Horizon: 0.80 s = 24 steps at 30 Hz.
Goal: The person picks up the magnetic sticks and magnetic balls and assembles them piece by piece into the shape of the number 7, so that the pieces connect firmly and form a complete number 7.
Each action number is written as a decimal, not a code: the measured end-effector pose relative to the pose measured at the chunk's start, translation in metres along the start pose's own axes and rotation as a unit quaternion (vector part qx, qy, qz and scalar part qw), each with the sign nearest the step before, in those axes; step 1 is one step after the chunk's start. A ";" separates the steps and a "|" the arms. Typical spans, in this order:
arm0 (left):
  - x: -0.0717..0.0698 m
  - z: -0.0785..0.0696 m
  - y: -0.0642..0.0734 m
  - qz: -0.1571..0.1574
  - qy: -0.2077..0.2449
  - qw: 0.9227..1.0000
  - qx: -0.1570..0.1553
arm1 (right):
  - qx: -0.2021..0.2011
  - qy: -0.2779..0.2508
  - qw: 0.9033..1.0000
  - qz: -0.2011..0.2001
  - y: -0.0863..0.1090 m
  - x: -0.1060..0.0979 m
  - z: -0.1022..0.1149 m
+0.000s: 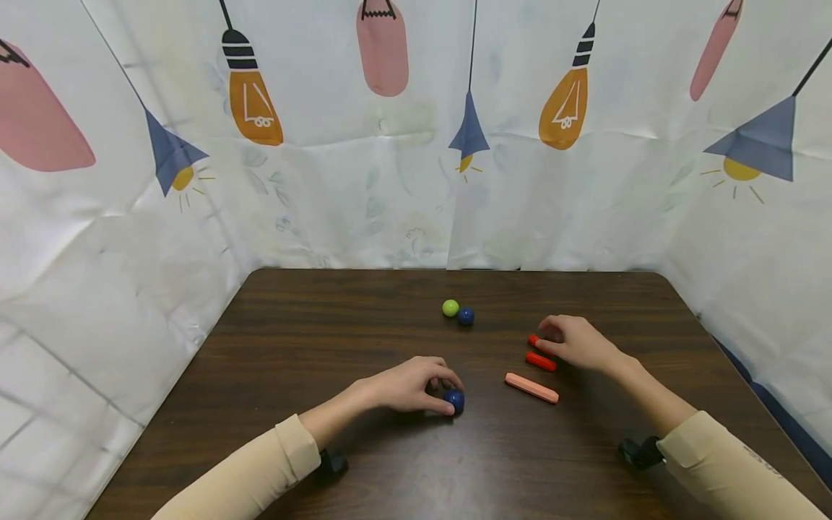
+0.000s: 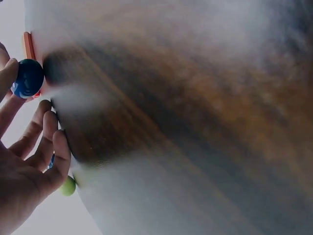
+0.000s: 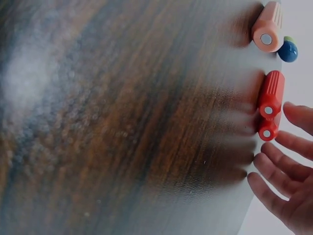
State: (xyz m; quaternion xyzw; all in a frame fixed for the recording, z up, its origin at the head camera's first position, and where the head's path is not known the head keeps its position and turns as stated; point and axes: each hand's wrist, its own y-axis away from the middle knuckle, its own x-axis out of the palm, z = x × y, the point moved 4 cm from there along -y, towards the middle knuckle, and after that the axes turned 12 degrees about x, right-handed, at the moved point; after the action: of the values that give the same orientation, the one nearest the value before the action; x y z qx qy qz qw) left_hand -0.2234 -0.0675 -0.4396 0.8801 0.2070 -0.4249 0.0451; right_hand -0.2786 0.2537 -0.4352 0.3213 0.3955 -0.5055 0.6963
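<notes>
My left hand (image 1: 412, 384) pinches a glossy dark blue ball (image 1: 454, 401) between thumb and forefinger, low over the dark wooden table; its other fingers reach down close to the tabletop. My right hand (image 1: 578, 343) hovers at the farther of two short red rods (image 1: 533, 339), thumb and forefinger spread on either side of it and partly covering it in the head view. In the right wrist view a gap shows between thumb and that rod (image 3: 267, 133). The nearer red rod (image 1: 541, 361) lies beside it, ribbed, with a silvery disc in its end.
A longer salmon-pink rod (image 1: 531, 388) lies between the hands, nearer the front. Farther back, a lime green ball (image 1: 451, 308) and another dark blue ball (image 1: 465, 315) sit side by side. A printed white curtain (image 1: 338, 195) surrounds the table (image 1: 312, 310).
</notes>
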 end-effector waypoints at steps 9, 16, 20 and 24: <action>-0.002 0.003 0.001 -0.006 -0.001 1.000 0.004 | 0.003 -0.002 1.000 0.012 0.001 0.000 0.000; -0.006 0.005 0.004 -0.012 0.006 1.000 -0.001 | 0.004 -0.005 1.000 0.021 0.002 -0.001 0.001; -0.009 0.008 0.006 -0.016 0.002 1.000 -0.010 | 0.006 -0.005 1.000 0.026 0.002 -0.001 0.000; -0.012 0.010 0.008 -0.019 0.002 1.000 -0.021 | 0.005 -0.003 1.000 0.028 0.002 0.000 -0.001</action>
State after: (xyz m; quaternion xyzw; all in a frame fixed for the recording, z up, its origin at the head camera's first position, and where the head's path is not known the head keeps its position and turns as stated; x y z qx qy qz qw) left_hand -0.2342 -0.0807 -0.4372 0.8754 0.2331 -0.4198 0.0555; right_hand -0.2772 0.2552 -0.4362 0.3337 0.3818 -0.4887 0.7100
